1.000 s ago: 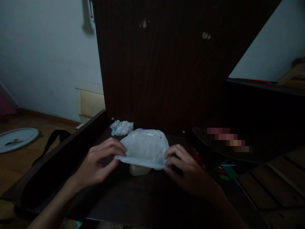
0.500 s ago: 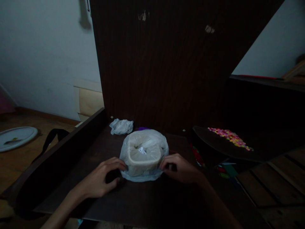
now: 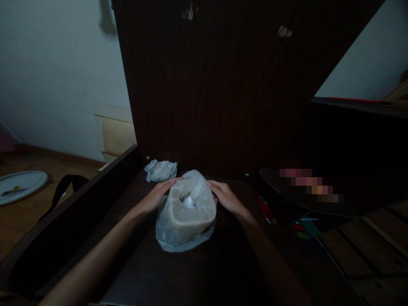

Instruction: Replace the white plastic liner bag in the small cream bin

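Observation:
A squarish, pale container stands on the dark wooden surface, covered by a thin translucent white plastic bag. The bag is tucked over its rim and sags loosely around its base. Through the round opening in the middle, crumpled white paper-like scraps show inside. My left hand touches the far left of the rim, its fingers stretched out over the bag. Against the far right side rests my right hand, fingers extended, its lower fingers partly hidden by the container.
Behind the container lies a crumpled white plastic bag. A tall dark wooden panel rises at the back, and a low side board runs along the left. At right is a dark shelf piece bearing a blurred colourful patch.
Both hands have moved from the container's near sides to its far sides. The bagged container has turned a little and its near edge sits closer to me.

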The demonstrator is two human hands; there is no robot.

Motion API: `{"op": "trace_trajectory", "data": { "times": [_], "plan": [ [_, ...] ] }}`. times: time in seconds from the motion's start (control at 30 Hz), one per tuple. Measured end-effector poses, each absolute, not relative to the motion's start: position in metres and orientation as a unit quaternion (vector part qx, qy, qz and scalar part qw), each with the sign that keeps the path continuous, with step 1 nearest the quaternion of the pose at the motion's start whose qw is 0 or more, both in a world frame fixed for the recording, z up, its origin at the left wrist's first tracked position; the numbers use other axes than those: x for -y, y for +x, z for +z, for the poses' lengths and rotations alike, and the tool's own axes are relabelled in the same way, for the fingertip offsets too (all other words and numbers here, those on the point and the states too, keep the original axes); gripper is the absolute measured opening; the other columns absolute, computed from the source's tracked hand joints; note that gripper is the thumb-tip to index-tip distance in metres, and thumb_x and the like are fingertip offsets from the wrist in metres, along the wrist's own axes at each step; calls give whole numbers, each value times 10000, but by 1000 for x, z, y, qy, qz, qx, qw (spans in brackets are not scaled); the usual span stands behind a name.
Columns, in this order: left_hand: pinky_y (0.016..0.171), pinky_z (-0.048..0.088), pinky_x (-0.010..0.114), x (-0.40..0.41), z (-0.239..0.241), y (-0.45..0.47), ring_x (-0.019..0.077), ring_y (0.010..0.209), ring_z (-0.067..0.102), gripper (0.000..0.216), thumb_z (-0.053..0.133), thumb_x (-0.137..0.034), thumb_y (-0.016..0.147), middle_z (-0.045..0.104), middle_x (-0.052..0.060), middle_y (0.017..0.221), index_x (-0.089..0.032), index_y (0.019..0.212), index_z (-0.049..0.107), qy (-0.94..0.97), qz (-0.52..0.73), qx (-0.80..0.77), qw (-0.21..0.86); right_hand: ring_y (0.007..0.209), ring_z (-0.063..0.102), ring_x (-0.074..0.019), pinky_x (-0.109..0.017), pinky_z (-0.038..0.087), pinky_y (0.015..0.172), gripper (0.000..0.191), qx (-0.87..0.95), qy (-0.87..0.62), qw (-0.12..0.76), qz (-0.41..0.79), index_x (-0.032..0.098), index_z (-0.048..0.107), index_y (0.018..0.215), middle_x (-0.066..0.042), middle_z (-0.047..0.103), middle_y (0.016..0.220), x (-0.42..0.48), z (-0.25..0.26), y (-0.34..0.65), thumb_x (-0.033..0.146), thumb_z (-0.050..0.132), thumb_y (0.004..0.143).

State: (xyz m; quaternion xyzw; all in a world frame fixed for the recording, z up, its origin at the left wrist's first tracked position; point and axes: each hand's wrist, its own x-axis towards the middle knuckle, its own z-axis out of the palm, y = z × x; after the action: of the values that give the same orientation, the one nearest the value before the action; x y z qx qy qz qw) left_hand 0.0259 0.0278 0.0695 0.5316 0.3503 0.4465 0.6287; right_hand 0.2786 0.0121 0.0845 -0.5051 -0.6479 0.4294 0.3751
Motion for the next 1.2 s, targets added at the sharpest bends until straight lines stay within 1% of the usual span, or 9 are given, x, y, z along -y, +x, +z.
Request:
{"op": "trace_trajectory", "data": {
  "times": [0.07,0.13,0.23,0.3,0.4,0.5,0.73,1.0,1.2],
  "plan": [
    [815,579,411,-33,64,28,326,915,738,459,649,-605,843,790,133,898,-174,928,782,509,433,-348,658,604,510,-156,-273,415,538,501,658,-503,373,418,182,613,747,-8,553,657,-15,79,278,632,446,891],
    [782,574,410,-37,58,29,315,835,736,424,667,-574,824,781,116,813,-164,855,772,512,413,-348,668,677,527,-175,-290,433,610,499,663,-511,386,389,189,596,719,-25,574,702,-16,75,278,634,446,890],
    [799,557,376,-42,50,28,287,849,719,332,730,-467,751,783,86,855,-149,843,747,538,391,-353,657,732,523,-173,-280,418,646,410,640,-540,464,290,201,585,783,-24,572,779,-9,72,279,592,512,882],
    [790,550,348,-45,46,26,266,858,708,326,738,-436,726,780,77,895,-143,868,726,540,387,-355,657,678,474,-151,-260,370,600,378,635,-539,491,255,209,543,775,6,504,727,1,75,281,565,514,900],
    [744,538,308,-48,41,24,223,817,685,301,749,-395,719,753,61,882,-148,879,685,542,391,-369,646,603,379,-126,-260,282,553,431,699,-499,402,316,211,453,665,39,375,627,18,83,283,549,488,930],
    [666,515,274,-50,39,24,187,739,637,287,770,-370,693,698,31,799,-156,830,637,569,400,-380,609,598,355,-121,-268,257,551,486,721,-478,333,375,206,411,619,37,356,611,30,88,284,565,454,944],
    [610,475,249,-49,28,23,142,661,544,359,715,-500,758,592,-19,724,-177,794,563,585,435,-406,551,603,362,-124,-266,274,549,544,666,-526,375,374,201,436,628,27,371,622,60,74,296,647,446,939],
    [663,512,311,-51,25,17,196,701,598,397,742,-542,710,629,12,719,-169,737,607,604,440,-434,504,573,445,-132,-264,315,551,656,689,-534,279,402,189,507,655,9,481,589,87,49,301,738,313,955],
    [846,536,389,-36,43,14,278,1001,666,427,614,-586,866,686,93,1079,-209,1067,607,567,537,-458,425,619,523,-127,-242,364,570,526,749,-525,299,272,187,600,746,3,593,690,95,85,303,658,487,950]
  ]
}}
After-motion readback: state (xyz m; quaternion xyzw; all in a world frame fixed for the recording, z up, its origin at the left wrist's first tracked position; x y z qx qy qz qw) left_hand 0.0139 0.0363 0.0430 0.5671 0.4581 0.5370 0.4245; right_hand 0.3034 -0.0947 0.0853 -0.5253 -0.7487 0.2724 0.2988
